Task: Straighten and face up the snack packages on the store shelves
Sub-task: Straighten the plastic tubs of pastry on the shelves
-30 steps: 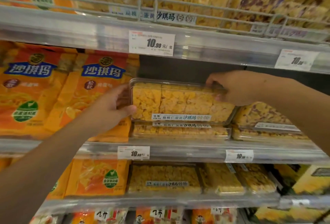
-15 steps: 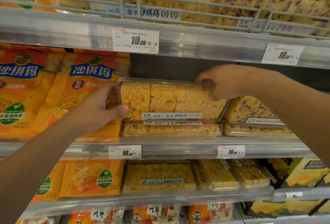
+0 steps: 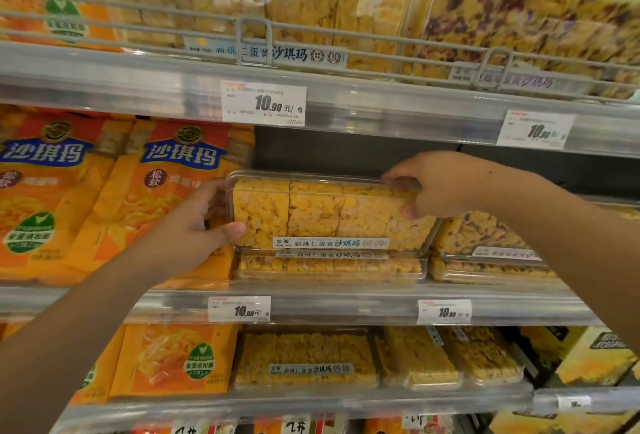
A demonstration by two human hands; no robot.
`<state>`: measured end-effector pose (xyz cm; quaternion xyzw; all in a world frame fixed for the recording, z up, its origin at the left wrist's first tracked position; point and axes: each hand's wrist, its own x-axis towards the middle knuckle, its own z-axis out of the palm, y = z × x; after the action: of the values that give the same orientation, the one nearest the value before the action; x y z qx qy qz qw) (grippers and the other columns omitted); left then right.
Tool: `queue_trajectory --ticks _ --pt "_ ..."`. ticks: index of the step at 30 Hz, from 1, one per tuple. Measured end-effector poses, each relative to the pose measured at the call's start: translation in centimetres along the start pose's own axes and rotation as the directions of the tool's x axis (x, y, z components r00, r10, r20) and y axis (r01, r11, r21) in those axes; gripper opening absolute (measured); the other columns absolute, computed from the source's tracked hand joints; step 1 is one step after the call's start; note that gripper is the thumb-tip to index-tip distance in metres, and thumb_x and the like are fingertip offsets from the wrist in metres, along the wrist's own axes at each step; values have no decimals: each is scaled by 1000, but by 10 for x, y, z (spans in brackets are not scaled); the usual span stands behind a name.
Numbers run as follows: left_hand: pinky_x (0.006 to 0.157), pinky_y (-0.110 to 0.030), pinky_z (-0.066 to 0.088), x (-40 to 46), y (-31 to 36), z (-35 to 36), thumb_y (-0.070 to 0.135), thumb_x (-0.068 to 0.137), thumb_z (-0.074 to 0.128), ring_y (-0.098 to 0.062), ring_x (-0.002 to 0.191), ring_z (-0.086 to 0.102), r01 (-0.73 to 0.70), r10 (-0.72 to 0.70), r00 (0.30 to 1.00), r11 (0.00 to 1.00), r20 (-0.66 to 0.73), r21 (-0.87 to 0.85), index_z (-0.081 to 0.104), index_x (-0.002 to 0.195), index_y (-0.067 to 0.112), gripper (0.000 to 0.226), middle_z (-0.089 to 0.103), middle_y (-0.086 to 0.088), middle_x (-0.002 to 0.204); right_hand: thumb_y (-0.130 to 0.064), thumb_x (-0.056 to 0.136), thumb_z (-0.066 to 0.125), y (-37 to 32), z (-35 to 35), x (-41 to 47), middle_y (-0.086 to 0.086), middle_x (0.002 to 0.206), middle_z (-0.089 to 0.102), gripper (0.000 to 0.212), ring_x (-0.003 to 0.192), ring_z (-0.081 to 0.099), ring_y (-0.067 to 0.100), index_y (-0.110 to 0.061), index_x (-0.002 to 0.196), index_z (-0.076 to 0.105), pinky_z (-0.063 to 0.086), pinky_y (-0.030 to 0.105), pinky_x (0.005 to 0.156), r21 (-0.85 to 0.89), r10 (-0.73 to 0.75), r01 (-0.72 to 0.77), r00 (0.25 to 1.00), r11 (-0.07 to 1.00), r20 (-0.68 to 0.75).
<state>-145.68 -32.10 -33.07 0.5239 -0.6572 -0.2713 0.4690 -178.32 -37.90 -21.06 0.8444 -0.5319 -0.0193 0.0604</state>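
Clear plastic is catching the light on the top snack box [image 3: 329,212], which is sitting tilted with its yellow face toward the camera on the middle shelf [image 3: 346,305]. It is resting on a second clear box [image 3: 330,267] of the same snack lying flat beneath it. The left hand [image 3: 197,225] is gripping the left end of the top snack box, thumb lying across the near face and fingers curled round behind. The right hand [image 3: 433,184] is holding the box's upper right corner, fingers curled over the top edge and thumb pressing on the front.

Just left of the box, orange bags [image 3: 166,198] are standing upright in a row, the nearest one touching the left hand. Just right of it, purple-flecked boxes [image 3: 485,246] are lying stacked on the same shelf. White price tags [image 3: 263,102] are hanging on the shelf rails above and below. On the lower shelf [image 3: 311,402], more clear boxes [image 3: 304,357] and orange bags are lying, and the upper shelf [image 3: 138,80] is holding larger packs behind a wire rail [image 3: 252,35].
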Motion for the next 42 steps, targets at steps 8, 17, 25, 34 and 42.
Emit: queue_trajectory --ticks 8,17,25,34,42 --pt "91 -26 51 0 1 -3 28 61 83 5 116 55 9 -5 999 997 48 -79 36 132 52 88 60 22 123 -37 76 80 0 -6 -7 -4 153 37 95 131 42 21 -34 152 23 39 30 97 75 27 -31 998 997 58" --pt "87 -19 51 -2 4 -2 30 57 84 10 115 53 -12 17 999 996 49 -93 40 120 61 82 60 29 117 -40 74 82 -1 -6 -7 -5 149 42 93 121 45 16 -32 150 30 37 22 85 129 33 -39 998 991 49" --pt "107 -33 33 -40 8 43 27 82 75 -9 133 34 -184 283 885 942 -369 280 18 146 30 87 34 7 143 -48 76 77 -6 3 -18 -1 153 38 95 136 39 24 -28 152 25 36 34 104 62 62 -59 997 996 -41" --pt "100 -49 41 -68 -13 130 6 86 52 -34 123 51 -672 778 615 434 127 600 55 118 10 32 56 -13 126 -34 83 68 -18 62 -96 10 156 31 65 147 15 32 -23 142 43 3 47 116 -178 -129 53 885 983 -447" --pt "111 -57 31 -58 -20 185 15 84 51 -35 142 33 -594 553 766 418 326 688 49 137 7 53 41 -18 150 -11 80 68 46 149 -139 10 144 48 53 138 33 34 -16 132 56 24 51 111 -43 26 -43 941 998 -338"
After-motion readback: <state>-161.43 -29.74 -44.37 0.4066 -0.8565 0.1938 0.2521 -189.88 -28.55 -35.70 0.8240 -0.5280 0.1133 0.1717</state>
